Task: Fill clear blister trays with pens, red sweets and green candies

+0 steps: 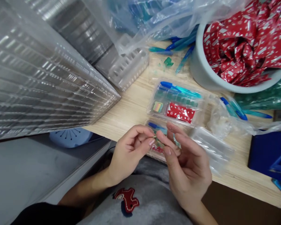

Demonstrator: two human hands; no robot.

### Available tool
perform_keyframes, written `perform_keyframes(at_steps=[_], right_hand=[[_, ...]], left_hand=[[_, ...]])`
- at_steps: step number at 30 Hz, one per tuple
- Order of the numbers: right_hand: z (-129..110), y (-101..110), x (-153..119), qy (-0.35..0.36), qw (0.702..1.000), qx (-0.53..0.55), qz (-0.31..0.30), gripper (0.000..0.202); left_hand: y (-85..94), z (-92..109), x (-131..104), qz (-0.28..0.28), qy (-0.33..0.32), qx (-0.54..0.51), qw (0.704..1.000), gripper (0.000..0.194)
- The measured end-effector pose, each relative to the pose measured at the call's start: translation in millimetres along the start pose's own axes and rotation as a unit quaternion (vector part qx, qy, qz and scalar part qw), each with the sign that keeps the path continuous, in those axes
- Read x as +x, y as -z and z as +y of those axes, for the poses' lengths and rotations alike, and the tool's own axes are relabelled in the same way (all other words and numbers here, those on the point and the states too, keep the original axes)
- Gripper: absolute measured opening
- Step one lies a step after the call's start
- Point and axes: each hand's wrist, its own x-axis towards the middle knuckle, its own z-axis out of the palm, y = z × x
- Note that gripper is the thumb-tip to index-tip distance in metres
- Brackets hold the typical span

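Observation:
In front of my body, my left hand [128, 153] pinches a small, thin greenish piece [158, 142] between thumb and forefinger. My right hand [189, 165] grips its other side with thumb and fingertips; its exact kind is too small to make out. Just beyond lies a clear plastic tray [152, 97] holding a blue pen [184, 90], a red packet with white marks [180, 112] and a small striped square [157, 107]. Partly hidden beneath my hands is a second filled tray, its pen [155, 126] showing. Another clear tray [210, 150] sits beside my right hand.
Tall stacks of clear trays [49, 72] stand at the left. A pale bucket [199, 68] of red packets is at the back right, near loose pens [234, 107] and crumpled plastic. A plastic bag [154, 18] fills the back; a dark blue box [267, 153] is at right.

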Motion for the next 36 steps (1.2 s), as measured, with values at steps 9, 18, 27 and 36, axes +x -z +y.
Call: perform_keyframes(at_steps=[9,18,27,36], right_hand=[[6,2,3,0.031,0.992,-0.118,-0.025,0.058],[4,9,1,0.044,0.982,-0.179,-0.044,0.03],[0,13,5,0.084,0.962,-0.244,-0.086,0.025],[6,17,4,0.085,0.966,-0.231,-0.08,0.022]], left_hand=[[9.2,2,-5,-0.036,-0.03,-0.011,0.999,0.006],[13.9,1,-7,-0.051,-0.07,0.01,0.996,0.009],[14.1,2,-6,-0.063,-0.045,0.036,0.996,0.02],[7.8,-9,-4,-0.081,0.011,-0.082,0.993,0.01]])
